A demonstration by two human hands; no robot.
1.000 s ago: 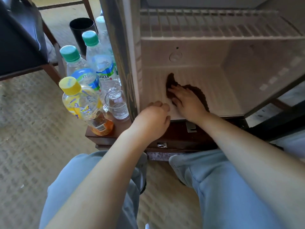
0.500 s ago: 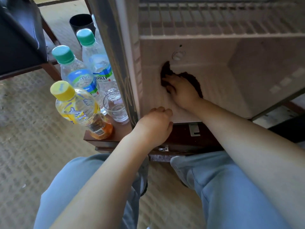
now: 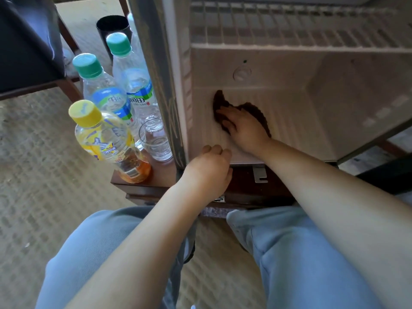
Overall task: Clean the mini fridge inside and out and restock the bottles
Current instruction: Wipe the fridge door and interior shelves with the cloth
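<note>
- Your right hand (image 3: 245,128) lies flat, fingers straight and spread, and presses a dark brown cloth (image 3: 256,110) onto the ribbed floor of the mini fridge (image 3: 334,134), near its back left corner.
- Your left hand (image 3: 209,168) sits at the front lip of the fridge floor with its fingers curled. Whether they hook the lip or merely rest against it cannot be told.
- Stage, as judged: the inside wipe is under way. The compartment holds nothing but the cloth and the wire shelf (image 3: 289,25) above, so emptying appears done.
- Which inner surfaces are already wiped cannot be read here; no dirt or wet streak shows plainly.
- Left to do, as judged: the rest of the interior, the outer faces, then restocking.
- The bottles wait outside on the wooden stand (image 3: 160,177), left of the fridge: a yellow-capped bottle (image 3: 107,141) in front and two green-capped water bottles (image 3: 100,90) behind it, all upright, with a drinking glass (image 3: 156,141) just beside the fridge wall.
</note>
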